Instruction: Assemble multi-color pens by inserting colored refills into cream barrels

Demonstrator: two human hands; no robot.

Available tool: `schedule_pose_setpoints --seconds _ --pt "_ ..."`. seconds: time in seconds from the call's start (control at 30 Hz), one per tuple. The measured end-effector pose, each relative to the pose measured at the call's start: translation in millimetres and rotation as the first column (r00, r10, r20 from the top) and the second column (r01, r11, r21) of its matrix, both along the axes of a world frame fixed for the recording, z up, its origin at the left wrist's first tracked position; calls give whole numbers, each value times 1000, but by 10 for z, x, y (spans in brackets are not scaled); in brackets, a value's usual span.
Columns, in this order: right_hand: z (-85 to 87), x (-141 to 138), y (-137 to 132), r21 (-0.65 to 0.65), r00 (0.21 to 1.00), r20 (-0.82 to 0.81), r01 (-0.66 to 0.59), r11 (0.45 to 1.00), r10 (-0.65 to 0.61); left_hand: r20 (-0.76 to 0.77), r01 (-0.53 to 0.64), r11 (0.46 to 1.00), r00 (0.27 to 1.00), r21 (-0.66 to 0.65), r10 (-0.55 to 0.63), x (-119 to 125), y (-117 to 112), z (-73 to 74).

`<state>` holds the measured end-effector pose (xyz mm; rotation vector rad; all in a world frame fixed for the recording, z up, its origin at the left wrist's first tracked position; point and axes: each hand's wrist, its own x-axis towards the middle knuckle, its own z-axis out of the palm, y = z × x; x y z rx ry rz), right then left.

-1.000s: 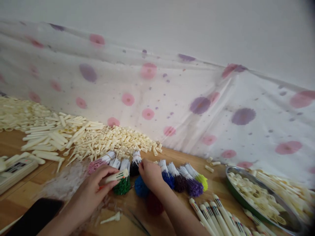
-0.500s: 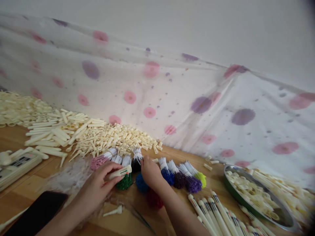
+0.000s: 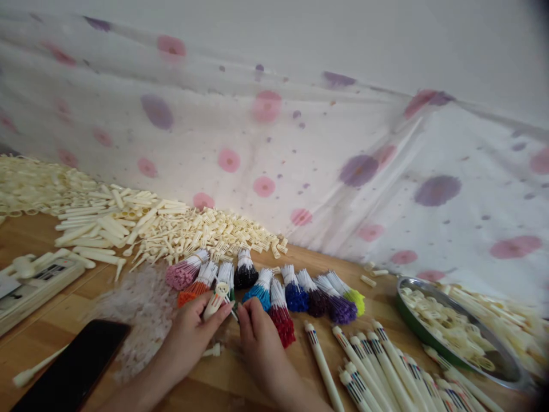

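Note:
My left hand (image 3: 191, 323) is closed around a cream multicolour pen barrel (image 3: 216, 301), its slotted end tilted up. Close by its right side, my right hand (image 3: 262, 337) pinches a thin pen refill (image 3: 234, 313) with a dark end, mostly hidden by the fingers. Behind both hands lie banded bundles of white refills with coloured ends: pink (image 3: 182, 274), orange (image 3: 193, 294), black (image 3: 246, 276), light blue (image 3: 258, 294) and red (image 3: 282, 323). A green bundle is largely covered by the barrel.
Finished-looking multicolour pens (image 3: 386, 366) lie at front right, beside a green-sided metal dish (image 3: 429, 343) of cream parts. Cream plastic pieces (image 3: 206, 229) are heaped along the sheet-covered wall. At left are a black phone (image 3: 77, 366), a power strip (image 3: 43, 286) and clear plastic bits (image 3: 141, 315).
My right hand has drawn back from the black bundle towards me, with a refill between its fingers. The left hand has turned the barrel more upright. One pen now lies apart, left of the others.

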<state>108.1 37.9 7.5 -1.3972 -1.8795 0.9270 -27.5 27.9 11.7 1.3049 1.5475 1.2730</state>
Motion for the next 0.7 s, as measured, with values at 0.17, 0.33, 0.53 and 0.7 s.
schedule_pose_setpoints --seconds 0.17,0.33,0.53,0.7 --pt "-57 87 -48 37 994 58 85 996 -87 17 106 993 994 -45 -106 64 -38 24" --pt "-37 194 -120 -46 995 -45 -94 995 92 29 149 985 989 -83 -147 79 -63 28" --pt "-50 238 -107 -396 890 -447 -285 873 87 52 237 965 971 -110 -233 86 -77 29" --pt "-19 273 -48 -495 910 -404 -301 815 91 74 328 937 944 -120 -321 91 -99 76"
